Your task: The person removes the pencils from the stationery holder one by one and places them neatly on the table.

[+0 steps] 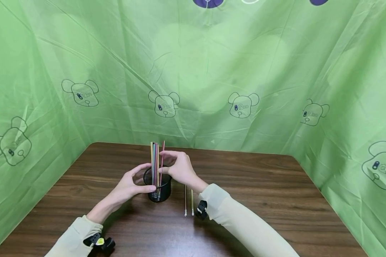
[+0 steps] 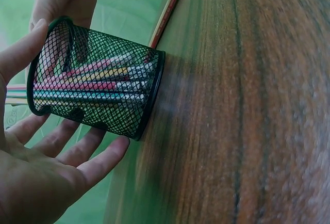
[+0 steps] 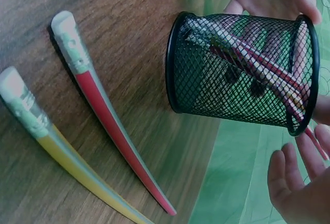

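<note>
A black mesh pencil cup (image 1: 164,192) stands upright on the wooden table, holding several coloured pencils (image 1: 154,157) with their eraser ends down. My left hand (image 1: 126,186) grips the cup from the left, thumb at the rim and fingers spread around the mesh wall (image 2: 111,123). Over the rim, my right hand (image 1: 181,170) pinches a red pencil (image 1: 163,146) between thumb and fingers, its lower end inside the cup. In the right wrist view, a red pencil (image 3: 111,115) and a yellow pencil (image 3: 77,167) lie side by side on the table, under my right forearm.
The brown wooden table (image 1: 260,200) spreads out around the cup. Green curtains (image 1: 206,71) printed with bear heads hang behind it and along both sides. Each wrist carries a small black camera (image 1: 202,210).
</note>
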Action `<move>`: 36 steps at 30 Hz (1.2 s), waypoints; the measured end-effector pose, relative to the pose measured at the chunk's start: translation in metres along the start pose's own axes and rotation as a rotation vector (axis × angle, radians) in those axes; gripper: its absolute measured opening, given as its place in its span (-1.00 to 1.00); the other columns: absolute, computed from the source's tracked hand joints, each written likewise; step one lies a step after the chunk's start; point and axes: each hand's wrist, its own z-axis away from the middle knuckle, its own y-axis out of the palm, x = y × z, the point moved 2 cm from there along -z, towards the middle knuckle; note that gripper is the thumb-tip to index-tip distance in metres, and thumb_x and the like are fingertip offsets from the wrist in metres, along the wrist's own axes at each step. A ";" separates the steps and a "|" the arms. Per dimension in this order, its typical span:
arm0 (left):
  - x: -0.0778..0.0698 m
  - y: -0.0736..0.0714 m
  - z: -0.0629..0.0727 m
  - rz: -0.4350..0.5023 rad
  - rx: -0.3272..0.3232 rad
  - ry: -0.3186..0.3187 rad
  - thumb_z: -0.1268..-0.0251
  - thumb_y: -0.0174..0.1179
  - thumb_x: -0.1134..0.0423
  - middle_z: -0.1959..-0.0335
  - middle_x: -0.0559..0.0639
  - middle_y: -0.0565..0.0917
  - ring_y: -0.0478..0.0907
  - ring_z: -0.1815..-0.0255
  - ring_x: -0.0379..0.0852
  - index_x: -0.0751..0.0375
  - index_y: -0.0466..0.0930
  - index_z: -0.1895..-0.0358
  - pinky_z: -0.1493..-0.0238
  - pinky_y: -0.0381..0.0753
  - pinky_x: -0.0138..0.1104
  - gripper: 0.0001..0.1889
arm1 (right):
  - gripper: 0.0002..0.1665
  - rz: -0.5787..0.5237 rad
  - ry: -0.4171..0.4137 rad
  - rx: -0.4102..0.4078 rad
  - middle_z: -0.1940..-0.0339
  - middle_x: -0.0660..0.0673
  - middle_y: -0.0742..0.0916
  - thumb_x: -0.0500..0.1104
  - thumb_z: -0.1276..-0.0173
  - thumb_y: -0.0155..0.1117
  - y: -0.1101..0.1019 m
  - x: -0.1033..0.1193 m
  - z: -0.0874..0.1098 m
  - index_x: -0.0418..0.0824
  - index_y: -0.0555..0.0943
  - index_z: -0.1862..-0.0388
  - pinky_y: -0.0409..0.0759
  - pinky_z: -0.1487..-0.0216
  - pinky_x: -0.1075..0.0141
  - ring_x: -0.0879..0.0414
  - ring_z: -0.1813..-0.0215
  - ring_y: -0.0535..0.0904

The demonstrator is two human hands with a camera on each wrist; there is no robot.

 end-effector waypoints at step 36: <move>0.001 0.001 0.000 -0.003 -0.007 -0.004 -0.23 0.55 0.28 -0.33 0.27 0.58 0.50 -0.38 0.27 0.14 0.33 -0.57 -0.26 0.48 -0.04 -0.15 | -0.22 -0.096 0.071 -0.135 -0.25 -0.05 0.69 -0.46 -0.14 0.61 -0.023 0.000 -0.009 0.01 0.71 -0.34 0.72 0.32 0.27 0.18 0.35 0.79</move>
